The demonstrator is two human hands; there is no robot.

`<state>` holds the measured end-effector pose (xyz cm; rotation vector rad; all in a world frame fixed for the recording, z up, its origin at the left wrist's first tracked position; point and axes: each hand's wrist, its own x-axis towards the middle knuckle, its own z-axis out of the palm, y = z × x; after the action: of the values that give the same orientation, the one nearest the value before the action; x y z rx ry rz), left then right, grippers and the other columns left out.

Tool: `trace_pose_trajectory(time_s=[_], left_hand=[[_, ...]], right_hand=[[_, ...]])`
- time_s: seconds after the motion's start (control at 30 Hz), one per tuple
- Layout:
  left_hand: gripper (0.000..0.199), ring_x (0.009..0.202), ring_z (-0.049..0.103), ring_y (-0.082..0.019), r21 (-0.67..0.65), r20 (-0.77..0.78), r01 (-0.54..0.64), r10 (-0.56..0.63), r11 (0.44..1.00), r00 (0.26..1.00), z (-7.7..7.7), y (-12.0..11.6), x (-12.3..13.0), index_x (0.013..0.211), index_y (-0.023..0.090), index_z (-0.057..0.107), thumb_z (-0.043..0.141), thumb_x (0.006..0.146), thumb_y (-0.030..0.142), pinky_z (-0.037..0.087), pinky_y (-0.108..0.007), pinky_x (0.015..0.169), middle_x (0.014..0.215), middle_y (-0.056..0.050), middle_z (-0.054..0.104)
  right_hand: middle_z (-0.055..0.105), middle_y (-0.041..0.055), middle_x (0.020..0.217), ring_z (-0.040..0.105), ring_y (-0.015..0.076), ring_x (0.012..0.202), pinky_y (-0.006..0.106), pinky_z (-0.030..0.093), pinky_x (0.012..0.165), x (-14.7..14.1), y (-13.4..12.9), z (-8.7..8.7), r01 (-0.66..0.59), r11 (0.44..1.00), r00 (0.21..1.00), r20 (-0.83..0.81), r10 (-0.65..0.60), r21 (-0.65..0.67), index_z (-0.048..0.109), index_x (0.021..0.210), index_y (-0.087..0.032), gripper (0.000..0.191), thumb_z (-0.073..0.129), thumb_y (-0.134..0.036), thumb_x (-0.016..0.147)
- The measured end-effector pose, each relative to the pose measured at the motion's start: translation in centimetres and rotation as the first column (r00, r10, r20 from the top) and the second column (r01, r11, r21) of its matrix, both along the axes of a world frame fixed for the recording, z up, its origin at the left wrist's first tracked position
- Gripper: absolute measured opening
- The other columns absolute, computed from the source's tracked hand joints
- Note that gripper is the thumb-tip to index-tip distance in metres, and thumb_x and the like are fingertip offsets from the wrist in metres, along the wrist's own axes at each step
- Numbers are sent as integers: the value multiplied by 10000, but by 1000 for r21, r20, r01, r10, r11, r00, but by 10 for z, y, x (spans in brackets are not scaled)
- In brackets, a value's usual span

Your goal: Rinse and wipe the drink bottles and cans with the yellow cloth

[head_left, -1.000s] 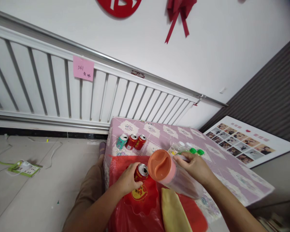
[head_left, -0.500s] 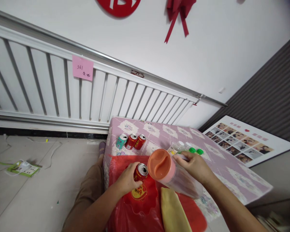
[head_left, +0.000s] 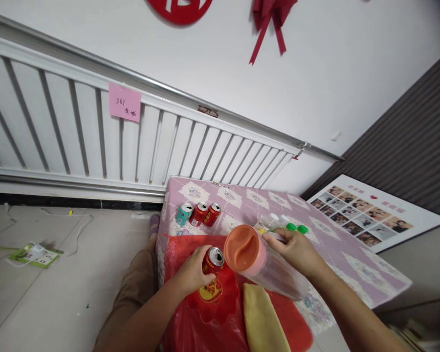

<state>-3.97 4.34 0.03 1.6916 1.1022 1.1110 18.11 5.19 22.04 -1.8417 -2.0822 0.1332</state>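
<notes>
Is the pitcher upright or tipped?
Tipped. The pitcher slants in the right hand, its orange lid toward the red can in the left hand.

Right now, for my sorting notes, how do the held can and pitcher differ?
The can is smaller than the pitcher. The can is red with a metal top; the pitcher is see-through with an orange lid. The left hand grips the can's side; the right hand, the pitcher's handle. Both are held.
</notes>
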Motion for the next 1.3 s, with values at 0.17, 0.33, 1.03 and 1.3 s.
trace_pose_trajectory(time_s=[0.17,0.33,1.03,1.3], left_hand=[[776,1207,517,-266,-1,3,0,0,1000,1000,1,0,0,1300,240,456,750,594,110,387,-418,1061,1307,-88,547],[783,1209,516,-270,-2,4,-4,4,1000,1000,0,0,0,1300,244,458,759,589,114,388,-426,1060,1310,-86,548],[775,1221,505,-264,11,-6,-3,3,1000,1000,-1,-1,-1,1305,230,445,748,600,123,382,-411,1070,1321,-92,537],[759,1222,506,-267,11,-18,-1,1,1000,1000,2,-2,-2,1309,216,446,731,610,129,380,-410,1071,1327,-100,535]], right_hand=[[432,-35,486,412,112,491,224,292,453,1,0,0,-12,1000,1000,-11,12,8,469,519,-205,422,526,-551,755],[450,-31,486,423,112,491,221,301,446,1,1,0,-10,1000,1000,-6,10,5,504,533,-199,412,525,-548,750],[449,-36,503,430,118,500,227,301,461,-1,-2,4,3,1000,1000,-17,-4,-29,498,546,-210,379,533,-521,759],[480,-30,513,435,113,498,222,305,460,2,0,3,-28,999,999,-19,28,-15,526,558,-199,390,538,-533,759]])
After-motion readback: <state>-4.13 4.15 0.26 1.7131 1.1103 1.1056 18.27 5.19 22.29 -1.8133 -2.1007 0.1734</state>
